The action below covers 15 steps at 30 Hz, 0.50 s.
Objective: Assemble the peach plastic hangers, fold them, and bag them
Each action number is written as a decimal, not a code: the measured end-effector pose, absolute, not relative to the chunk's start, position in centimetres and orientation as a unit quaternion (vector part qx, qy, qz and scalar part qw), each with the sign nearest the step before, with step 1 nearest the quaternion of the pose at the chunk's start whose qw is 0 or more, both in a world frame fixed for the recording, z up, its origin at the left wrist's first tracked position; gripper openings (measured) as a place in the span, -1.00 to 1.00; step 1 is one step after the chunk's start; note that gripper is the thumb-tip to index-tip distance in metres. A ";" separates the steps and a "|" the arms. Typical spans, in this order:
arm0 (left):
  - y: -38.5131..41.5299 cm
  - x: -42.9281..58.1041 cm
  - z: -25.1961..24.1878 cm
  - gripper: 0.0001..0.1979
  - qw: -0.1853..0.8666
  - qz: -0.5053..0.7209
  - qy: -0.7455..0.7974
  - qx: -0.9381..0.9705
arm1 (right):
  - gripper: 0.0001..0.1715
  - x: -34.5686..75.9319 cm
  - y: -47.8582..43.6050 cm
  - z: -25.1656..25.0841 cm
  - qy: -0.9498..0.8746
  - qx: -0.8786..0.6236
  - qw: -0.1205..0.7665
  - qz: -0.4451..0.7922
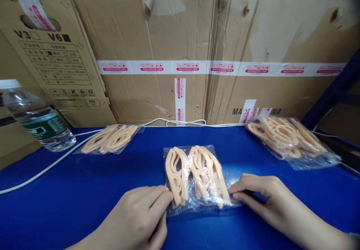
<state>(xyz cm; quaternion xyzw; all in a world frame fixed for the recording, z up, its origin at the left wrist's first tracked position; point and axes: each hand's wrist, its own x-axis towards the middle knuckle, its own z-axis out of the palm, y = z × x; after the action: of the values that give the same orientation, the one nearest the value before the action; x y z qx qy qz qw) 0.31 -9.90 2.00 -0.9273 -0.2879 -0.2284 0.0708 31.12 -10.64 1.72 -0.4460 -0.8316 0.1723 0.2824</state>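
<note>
A clear plastic bag (190, 190) lies flat in front of me on the blue tabletop (118, 175). Inside it are several cream-coloured curved plastic pieces (201, 167) with cut-out openings, which look like folded travel hangers, grouped side by side. My left hand (140, 214) pinches the bag's lower left edge, its thumb partly hidden beneath the fingers. On the other side, my right hand (270, 201) grips the bag's right edge between thumb and forefinger.
Similar filled bags lie at the back left (112, 139) and in a pile at the back right (287, 137). A water bottle (42, 118) stands at left by a white cable (47, 167). Tall cardboard boxes (157, 28) wall off the back; a blue metal post (332, 85) rises at right.
</note>
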 end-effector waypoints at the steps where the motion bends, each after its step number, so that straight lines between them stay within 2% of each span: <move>1: -10.1 0.3 2.2 -0.80 0.084 -0.220 -0.288 -0.928 | -0.79 31.2 -10.7 1.9 -0.838 -0.438 0.276 0.171; 3: -10.3 0.4 2.6 -0.80 0.106 -0.209 -0.290 -0.928 | -0.77 31.2 -11.1 2.3 -0.847 -0.421 0.281 0.164; 6: -10.2 0.5 2.9 -0.70 0.121 -0.207 -0.281 -0.929 | -0.84 31.3 -11.6 2.7 -0.840 -0.414 0.324 0.135; 7: -10.1 0.6 2.8 -0.66 0.125 -0.212 -0.274 -0.930 | -0.80 31.3 -11.7 2.7 -0.837 -0.418 0.327 0.134; 9: -9.8 0.7 2.7 -0.61 0.137 -0.221 -0.264 -0.929 | -0.70 31.3 -11.8 2.6 -0.838 -0.425 0.305 0.154; 13: -9.7 0.7 2.5 -0.61 0.177 -0.221 -0.258 -0.924 | -0.88 31.1 -11.1 1.9 -0.851 -0.425 0.245 0.186; 15: -9.6 0.6 2.3 -0.62 0.178 -0.214 -0.246 -0.928 | -0.84 30.9 -10.9 1.7 -0.858 -0.416 0.238 0.182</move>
<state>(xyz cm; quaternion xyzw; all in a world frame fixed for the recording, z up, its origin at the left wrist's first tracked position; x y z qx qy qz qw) 0.57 -9.58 2.33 -0.9283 -0.2462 -0.2142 0.1782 30.92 -10.88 1.70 -0.4159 -0.8585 0.1821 0.2385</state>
